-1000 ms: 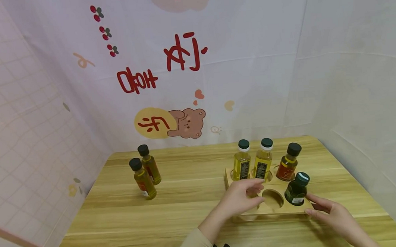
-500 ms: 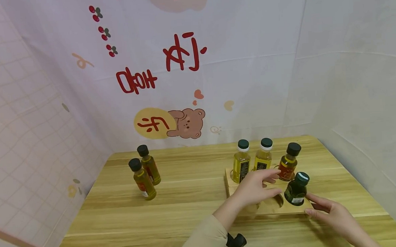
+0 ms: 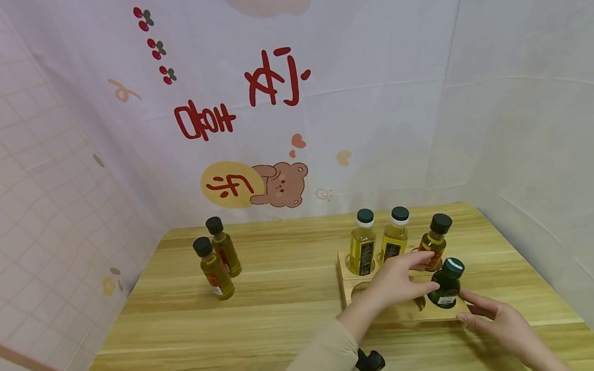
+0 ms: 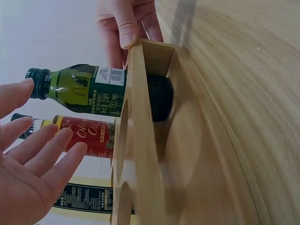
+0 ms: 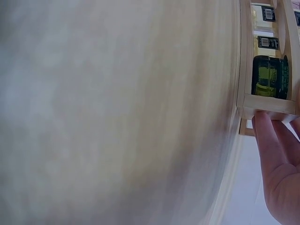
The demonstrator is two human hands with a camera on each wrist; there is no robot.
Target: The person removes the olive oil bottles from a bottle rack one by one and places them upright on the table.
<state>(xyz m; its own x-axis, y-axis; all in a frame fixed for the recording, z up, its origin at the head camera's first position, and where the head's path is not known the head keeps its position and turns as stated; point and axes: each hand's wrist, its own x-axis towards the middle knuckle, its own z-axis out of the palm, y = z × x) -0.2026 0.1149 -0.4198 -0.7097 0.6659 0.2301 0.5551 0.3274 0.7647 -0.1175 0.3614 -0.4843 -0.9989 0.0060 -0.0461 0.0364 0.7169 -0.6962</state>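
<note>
My left hand [image 3: 395, 284] hovers over the wooden bottle rack [image 3: 442, 314], fingers spread and holding nothing. Its thumb is right by the cap of a dark green oil bottle [image 4: 84, 89], which stands in the front right hole. My right hand [image 3: 506, 326] grips the rack's right end, thumb at the front corner and fingers against the end board [image 5: 269, 104]. Behind the green bottle, partly covered by the left fingers, is a red-labelled olive oil bottle [image 3: 437, 238]. Two clear bottles of yellow oil [image 3: 363, 249] with green caps fill the other back holes.
Two dark-capped oil bottles with red labels [image 3: 216, 274] stand on the left side of the wood-grain table [image 3: 184, 337]. A white printed cloth [image 3: 384, 125] hangs behind. Below the left sleeve a black device [image 3: 371, 364] shows.
My left hand has moved right across the rack, from the middle front hole to the dark green bottle. The right hand and the bottles have stayed in place.
</note>
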